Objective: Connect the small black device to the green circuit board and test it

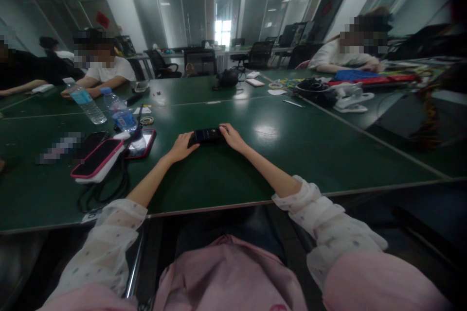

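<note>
A small black smartphone [207, 134] lies level at the table top between my two hands, its dark screen facing up with faint marks on it. My left hand [183, 146] grips its left end, with the thumb along the near edge and the fingers at the far side. At the right end, my right hand [232, 137] is closed on the phone's corner, fingertips at the far edge. Both forearms reach forward over the green table [211, 180]. Whether the phone touches the table cannot be made out.
Left of my hands are a pink-rimmed phone [98, 158], a red-edged tablet [141, 144], black cables [105, 194] and two water bottles [118, 112]. A pen [293, 103], a black bag [228, 77] and white cables [350, 98] lie farther off. Several people sit around the table.
</note>
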Demonstrator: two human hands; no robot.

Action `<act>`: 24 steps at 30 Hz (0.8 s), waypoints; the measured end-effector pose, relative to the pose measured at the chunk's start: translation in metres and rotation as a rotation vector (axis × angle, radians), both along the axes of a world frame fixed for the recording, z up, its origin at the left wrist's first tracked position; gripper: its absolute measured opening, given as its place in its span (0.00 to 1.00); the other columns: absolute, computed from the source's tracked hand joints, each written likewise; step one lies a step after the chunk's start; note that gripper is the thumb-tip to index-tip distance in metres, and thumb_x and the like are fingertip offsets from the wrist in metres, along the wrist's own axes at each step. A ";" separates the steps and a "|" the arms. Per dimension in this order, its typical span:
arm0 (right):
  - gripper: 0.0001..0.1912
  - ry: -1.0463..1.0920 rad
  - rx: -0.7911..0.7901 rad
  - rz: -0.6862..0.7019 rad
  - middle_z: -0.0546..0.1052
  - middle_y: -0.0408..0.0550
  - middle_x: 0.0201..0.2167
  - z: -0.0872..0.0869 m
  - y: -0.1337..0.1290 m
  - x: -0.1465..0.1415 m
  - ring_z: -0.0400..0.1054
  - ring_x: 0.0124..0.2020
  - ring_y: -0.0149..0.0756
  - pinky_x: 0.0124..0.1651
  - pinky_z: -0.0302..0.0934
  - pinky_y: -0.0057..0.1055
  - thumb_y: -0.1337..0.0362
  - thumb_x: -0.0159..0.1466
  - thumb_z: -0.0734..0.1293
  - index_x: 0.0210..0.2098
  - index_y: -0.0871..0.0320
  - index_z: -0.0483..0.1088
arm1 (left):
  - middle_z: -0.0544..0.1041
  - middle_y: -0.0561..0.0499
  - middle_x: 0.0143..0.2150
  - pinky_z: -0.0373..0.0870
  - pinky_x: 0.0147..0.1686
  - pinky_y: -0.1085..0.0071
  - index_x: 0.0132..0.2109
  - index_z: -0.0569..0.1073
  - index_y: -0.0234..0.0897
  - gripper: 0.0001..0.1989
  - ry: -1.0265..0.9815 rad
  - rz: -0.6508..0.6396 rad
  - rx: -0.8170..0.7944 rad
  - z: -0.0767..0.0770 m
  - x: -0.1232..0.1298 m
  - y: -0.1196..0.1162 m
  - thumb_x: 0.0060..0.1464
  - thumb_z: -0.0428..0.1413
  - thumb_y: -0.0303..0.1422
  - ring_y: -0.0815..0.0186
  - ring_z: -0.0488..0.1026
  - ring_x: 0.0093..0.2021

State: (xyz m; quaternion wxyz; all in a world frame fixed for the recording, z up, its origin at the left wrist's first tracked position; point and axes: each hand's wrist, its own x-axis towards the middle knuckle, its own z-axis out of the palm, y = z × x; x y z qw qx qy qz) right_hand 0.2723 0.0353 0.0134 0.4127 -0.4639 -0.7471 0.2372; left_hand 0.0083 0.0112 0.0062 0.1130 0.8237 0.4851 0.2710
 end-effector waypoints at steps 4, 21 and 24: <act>0.23 -0.118 0.106 -0.084 0.71 0.56 0.50 -0.002 0.008 0.011 0.65 0.51 0.44 0.56 0.56 0.41 0.53 0.69 0.53 0.56 0.59 0.63 | 0.65 0.39 0.58 0.57 0.57 0.52 0.61 0.59 0.34 0.33 0.003 0.005 -0.002 0.000 0.000 0.000 0.54 0.51 0.49 0.49 0.60 0.58; 0.20 -0.560 0.072 -0.012 0.61 0.60 0.59 -0.017 0.007 0.016 0.52 0.62 0.55 0.58 0.53 0.54 0.59 0.67 0.57 0.56 0.58 0.64 | 0.66 0.39 0.58 0.56 0.57 0.51 0.61 0.60 0.35 0.36 0.003 -0.018 -0.003 -0.001 -0.001 0.001 0.52 0.51 0.53 0.49 0.60 0.59; 0.20 -0.550 0.059 -0.015 0.62 0.59 0.59 -0.016 0.007 0.015 0.52 0.62 0.54 0.58 0.53 0.54 0.59 0.67 0.58 0.56 0.57 0.64 | 0.66 0.39 0.58 0.55 0.58 0.51 0.60 0.61 0.35 0.37 -0.026 -0.009 -0.009 0.000 0.000 0.000 0.50 0.53 0.53 0.48 0.59 0.59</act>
